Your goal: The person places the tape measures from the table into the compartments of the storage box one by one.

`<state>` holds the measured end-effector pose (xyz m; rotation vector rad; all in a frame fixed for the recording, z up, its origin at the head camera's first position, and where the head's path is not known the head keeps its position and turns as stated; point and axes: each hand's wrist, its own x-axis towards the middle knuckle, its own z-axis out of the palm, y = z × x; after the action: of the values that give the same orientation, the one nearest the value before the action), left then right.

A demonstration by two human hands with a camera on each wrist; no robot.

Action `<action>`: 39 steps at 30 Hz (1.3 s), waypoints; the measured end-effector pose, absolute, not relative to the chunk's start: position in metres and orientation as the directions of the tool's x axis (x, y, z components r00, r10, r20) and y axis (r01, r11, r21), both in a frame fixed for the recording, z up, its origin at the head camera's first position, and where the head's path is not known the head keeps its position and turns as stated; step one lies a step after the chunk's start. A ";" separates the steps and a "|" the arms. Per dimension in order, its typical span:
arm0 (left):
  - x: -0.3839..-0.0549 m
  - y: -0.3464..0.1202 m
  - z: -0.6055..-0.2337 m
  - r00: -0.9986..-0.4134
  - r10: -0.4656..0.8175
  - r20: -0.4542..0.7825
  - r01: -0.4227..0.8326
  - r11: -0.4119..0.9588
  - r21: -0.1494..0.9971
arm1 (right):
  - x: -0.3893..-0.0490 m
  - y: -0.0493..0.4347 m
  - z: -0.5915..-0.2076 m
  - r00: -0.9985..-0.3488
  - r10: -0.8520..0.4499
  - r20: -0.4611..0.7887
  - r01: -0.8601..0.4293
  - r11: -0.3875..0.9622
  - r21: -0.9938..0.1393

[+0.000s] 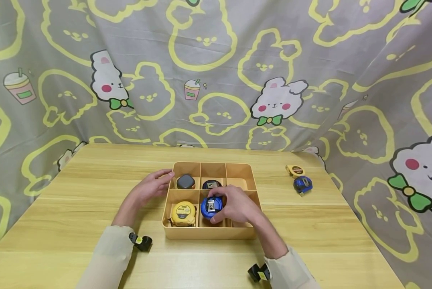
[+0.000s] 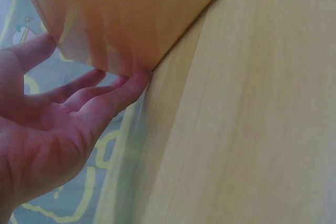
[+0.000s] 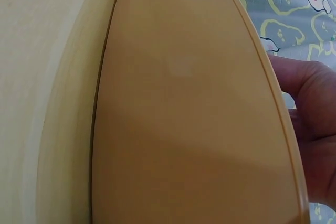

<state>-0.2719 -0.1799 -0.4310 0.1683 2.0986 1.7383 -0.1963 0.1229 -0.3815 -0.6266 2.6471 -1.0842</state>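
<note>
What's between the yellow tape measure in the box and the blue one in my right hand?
The head view shows a divider of the tan box between the yellow tape measure and the blue tape measure.

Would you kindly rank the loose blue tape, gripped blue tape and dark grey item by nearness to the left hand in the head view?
1. Dark grey item: rear left in tray.
2. Gripped blue tape: front middle.
3. Loose blue tape: right, on table.

Head view: left hand [image 1: 151, 188] left of centre, fingers [image 2: 113, 98] slightly bent; left forearm [image 1: 125, 212] from lower left. Right hand [image 1: 235, 204] below centre, thumb [image 1: 218, 217] and fingers curled in pinch; right forearm [image 1: 270, 237] from lower right.
</note>
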 end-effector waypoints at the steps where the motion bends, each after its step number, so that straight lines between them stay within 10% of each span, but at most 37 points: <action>1: -0.272 -0.180 -0.431 -0.910 0.344 -0.233 -0.164 0.218 0.962 | -0.197 0.123 -0.382 -0.884 -0.467 -0.030 -0.313 0.637 -0.705; 39: -0.273 -0.180 -0.432 -0.911 0.344 -0.227 -0.160 0.213 0.964 | -0.198 0.123 -0.385 -0.856 -0.516 -0.037 -0.351 0.631 -0.692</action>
<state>-0.2725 -0.1805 -0.4320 0.1708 2.0998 1.7439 -0.1983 0.1231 -0.3852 -0.7086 2.6220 -1.0383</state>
